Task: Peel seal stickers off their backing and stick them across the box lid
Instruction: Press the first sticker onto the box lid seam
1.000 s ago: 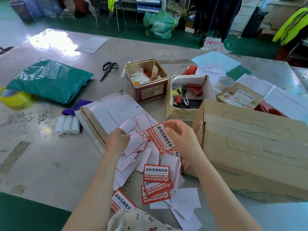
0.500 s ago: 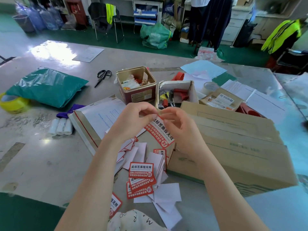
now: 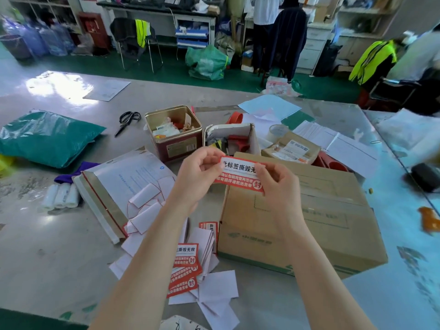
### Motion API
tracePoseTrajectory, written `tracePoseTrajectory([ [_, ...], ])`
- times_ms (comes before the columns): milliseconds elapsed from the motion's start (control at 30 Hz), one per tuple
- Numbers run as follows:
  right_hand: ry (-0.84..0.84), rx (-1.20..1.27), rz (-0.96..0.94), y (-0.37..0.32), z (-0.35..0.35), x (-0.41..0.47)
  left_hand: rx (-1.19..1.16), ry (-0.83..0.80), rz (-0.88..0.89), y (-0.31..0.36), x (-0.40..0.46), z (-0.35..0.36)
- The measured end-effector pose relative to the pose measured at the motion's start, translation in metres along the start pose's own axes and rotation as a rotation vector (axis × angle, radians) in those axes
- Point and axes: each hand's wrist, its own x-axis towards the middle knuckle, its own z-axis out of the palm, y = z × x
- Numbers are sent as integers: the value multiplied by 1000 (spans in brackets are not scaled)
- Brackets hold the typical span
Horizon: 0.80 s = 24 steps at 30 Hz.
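Table (image 3: 59, 246), grey and scuffed, carried everything. Largest on it was a closed cardboard box (image 3: 309, 229) at the right, its lid flaps meeting along a taped seam. A teal plastic mailer bag (image 3: 47, 139) lay at the far left, and a white padded envelope (image 3: 123, 186) lay between the two, with curled white backing slips (image 3: 147, 210) scattered over its near end. Behind them stood an open red tin (image 3: 176, 141) of odds and ends, and beside it a small open carton (image 3: 238, 136) holding red-handled tools. Black scissors (image 3: 127, 121) lay left of the tin. Spare red seal stickers (image 3: 184, 270) sat in a loose pile near the box's front corner. Above the box's far left edge, the left hand (image 3: 197, 172) and right hand (image 3: 278, 184) held one red-and-white seal sticker (image 3: 240, 173) level between them, the fingers (image 3: 212, 156) of each hand pinching an end, printed face toward the camera.
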Motion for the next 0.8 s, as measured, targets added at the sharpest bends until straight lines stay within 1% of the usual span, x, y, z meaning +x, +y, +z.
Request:
tracePoseTrajectory([
  [100, 74, -56, -20, 3, 8, 13, 20, 37, -52, -11, 15, 3],
  [233, 111, -169, -26, 11, 20, 23, -9, 61, -100, -30, 31, 5],
  [467, 168, -287, -10, 24, 29, 24, -101, 30, -219, -66, 38, 12],
  [800, 205, -392, -48, 26, 34, 22, -210, 11, -301, -80, 37, 17],
])
